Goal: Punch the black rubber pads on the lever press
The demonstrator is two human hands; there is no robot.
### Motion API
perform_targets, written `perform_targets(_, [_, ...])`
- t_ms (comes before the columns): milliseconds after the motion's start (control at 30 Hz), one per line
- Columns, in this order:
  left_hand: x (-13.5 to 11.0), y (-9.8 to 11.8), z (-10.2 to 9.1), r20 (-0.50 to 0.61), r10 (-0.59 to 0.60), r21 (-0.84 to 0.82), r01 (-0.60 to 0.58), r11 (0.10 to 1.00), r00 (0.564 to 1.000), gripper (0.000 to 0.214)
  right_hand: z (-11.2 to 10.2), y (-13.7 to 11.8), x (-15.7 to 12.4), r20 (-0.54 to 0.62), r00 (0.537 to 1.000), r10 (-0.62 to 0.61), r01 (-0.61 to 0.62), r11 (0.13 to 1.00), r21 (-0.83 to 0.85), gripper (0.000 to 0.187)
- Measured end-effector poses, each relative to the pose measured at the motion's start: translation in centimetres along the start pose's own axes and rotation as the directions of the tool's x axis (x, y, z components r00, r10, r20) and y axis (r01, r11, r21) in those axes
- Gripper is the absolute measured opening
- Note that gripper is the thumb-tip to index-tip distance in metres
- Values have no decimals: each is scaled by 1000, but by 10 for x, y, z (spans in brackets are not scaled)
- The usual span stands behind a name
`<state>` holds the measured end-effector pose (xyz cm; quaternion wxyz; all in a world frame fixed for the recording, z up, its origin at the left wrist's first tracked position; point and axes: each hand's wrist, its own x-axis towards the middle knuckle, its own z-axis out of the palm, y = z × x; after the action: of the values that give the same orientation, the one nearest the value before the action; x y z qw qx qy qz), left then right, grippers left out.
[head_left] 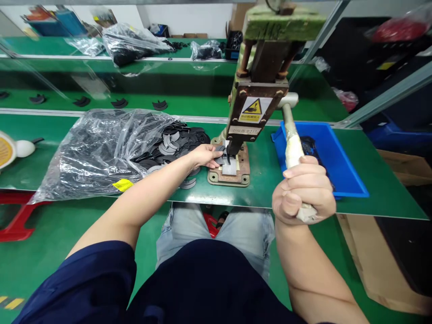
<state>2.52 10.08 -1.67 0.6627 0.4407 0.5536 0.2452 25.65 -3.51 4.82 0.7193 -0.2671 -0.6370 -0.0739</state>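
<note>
My left hand [205,155] pinches a dark grey curved piece [219,157] at the base of a hand press [254,81], under its ram. A small metal plate [229,168] lies on the press base [243,173] beside the fingertips. My right hand [305,191] is wrapped around the press lever [293,135], whose grip is bound in pale tape and which stands upright, joined to the press's right side. Left of the press, a clear plastic bag [97,148] spills many dark curved pieces [182,141] near my left wrist.
A blue bin [340,157] with dark parts inside stands right of the press. Behind the green table, dark curved pieces [119,103] sit spaced in a row. Bags of parts [135,42] rest on the upper shelf. A white and yellow object [10,150] stands far left.
</note>
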Motion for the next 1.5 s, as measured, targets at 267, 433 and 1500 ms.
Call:
perform_targets(267, [-30, -8, -1, -3, 180, -61, -180, 982, 984, 44, 4, 0, 89, 24, 1000, 10, -14, 987, 158, 45])
perform_targets(433, [-93, -8, -13, 16, 326, -50, -325, 944, 945, 46, 6, 17, 47, 108, 940, 324, -335, 936, 107, 46])
perform_targets(1500, [-161, -9, 0, 1, 596, 312, -566, 763, 803, 35, 22, -28, -55, 581, 744, 329, -378, 925, -40, 13])
